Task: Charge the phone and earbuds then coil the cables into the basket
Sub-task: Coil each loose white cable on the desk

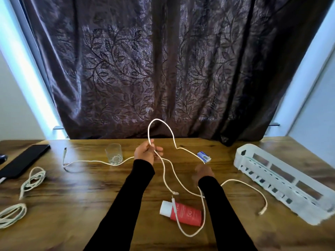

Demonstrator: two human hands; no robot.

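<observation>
Where fingers (154,148) pinch, white cable (164,171) loops, seemingly tangled

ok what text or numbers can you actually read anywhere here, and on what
"50": large pale digits on the red tube lying on the table, seen turned sideways; the second digit is soft.
Smaller print above it on the tube: too blurred to read.
Small blue and white box: has printing, too small and blurred to read.
Phone, glass, white basket: no readable text.
</observation>
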